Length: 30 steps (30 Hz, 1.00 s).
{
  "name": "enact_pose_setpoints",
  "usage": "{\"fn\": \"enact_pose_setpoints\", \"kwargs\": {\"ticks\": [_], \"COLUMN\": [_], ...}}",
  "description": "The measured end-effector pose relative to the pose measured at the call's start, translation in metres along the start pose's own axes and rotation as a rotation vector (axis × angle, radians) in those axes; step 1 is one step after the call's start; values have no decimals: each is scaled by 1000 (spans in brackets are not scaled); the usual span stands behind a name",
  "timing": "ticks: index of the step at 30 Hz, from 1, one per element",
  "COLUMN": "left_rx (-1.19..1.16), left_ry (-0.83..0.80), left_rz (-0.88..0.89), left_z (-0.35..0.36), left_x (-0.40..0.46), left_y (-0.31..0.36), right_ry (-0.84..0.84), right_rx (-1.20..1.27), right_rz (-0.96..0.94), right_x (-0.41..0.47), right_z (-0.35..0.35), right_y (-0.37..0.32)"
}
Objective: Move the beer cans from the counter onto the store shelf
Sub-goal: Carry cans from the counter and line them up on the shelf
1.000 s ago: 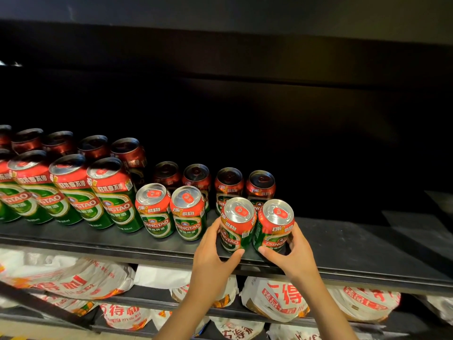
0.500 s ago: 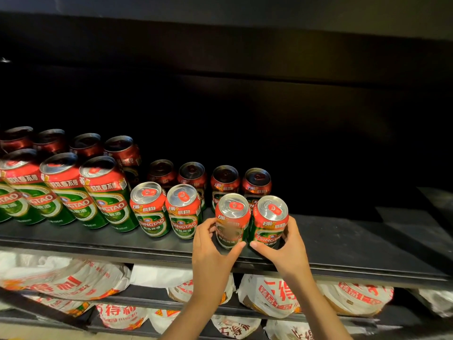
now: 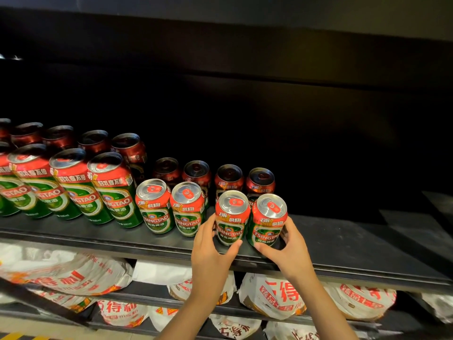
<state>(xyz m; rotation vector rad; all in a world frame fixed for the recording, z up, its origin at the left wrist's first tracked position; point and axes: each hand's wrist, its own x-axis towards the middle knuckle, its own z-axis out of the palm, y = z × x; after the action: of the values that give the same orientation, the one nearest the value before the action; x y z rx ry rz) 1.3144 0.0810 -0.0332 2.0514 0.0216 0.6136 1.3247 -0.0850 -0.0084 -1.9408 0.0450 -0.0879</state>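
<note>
Two short red-and-green beer cans stand side by side on the black store shelf near its front edge. My left hand wraps the left can with thumb in front and fingers behind. My right hand grips the right can the same way. Both cans rest upright on the shelf surface. Left of them stand two more short cans and a row of tall cans. Further cans stand in the dark row behind.
The shelf to the right of my hands is bare black surface up to a raised ledge. Above is a dark back wall and an upper shelf. White bags with red print fill the lower shelf beneath.
Both hands have pushed the two cans slightly further back onto the shelf, closer to the rear row. The view has shifted a little to the right.
</note>
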Motion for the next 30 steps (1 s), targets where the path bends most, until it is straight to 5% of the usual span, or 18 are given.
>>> {"fn": "enact_pose_setpoints", "kwargs": {"ticks": [21, 30], "left_rx": [-38, -28], "left_ry": [152, 186], "left_rz": [-155, -93], "left_z": [8, 9], "left_x": [-7, -5], "left_y": [13, 10], "right_ry": [55, 57], "right_rx": [98, 104], "right_rz": [-9, 17], "right_x": [2, 2], "right_z": [14, 18], "right_y": [-6, -2]}}
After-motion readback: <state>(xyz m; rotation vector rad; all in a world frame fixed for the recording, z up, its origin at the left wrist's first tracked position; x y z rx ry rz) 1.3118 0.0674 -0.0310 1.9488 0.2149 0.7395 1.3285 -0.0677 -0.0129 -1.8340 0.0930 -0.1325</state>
